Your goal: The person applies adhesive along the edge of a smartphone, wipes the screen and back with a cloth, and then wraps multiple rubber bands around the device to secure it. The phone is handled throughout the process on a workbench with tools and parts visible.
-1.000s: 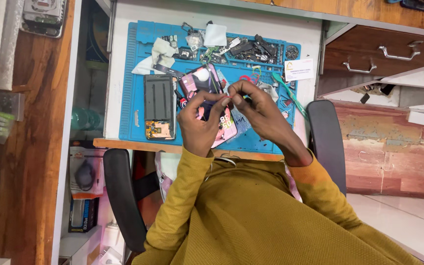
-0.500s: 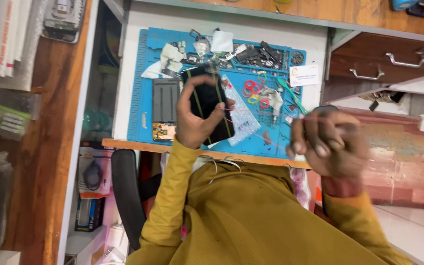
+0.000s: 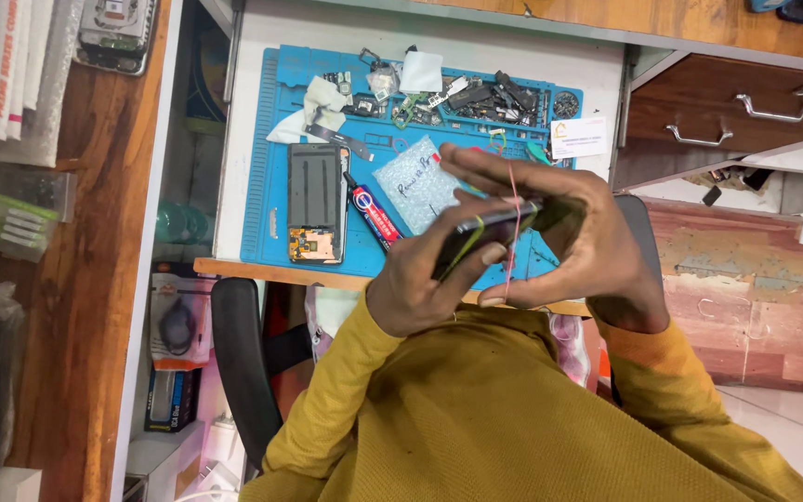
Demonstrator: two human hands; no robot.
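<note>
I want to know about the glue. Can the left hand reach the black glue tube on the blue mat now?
Probably not at once: the left hand holds the phone together with the right hand. The glue tube lies uncovered on the blue mat, beside it.

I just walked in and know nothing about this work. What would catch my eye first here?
First, the two hands in the middle: the left hand and the right hand grip a dark phone edge-on, with a thin red band around it. Behind them a bright blue work mat lies on the white desk, strewn with small parts along its far edge. On the mat's left part lies an opened phone body, beside a glue tube.
</note>
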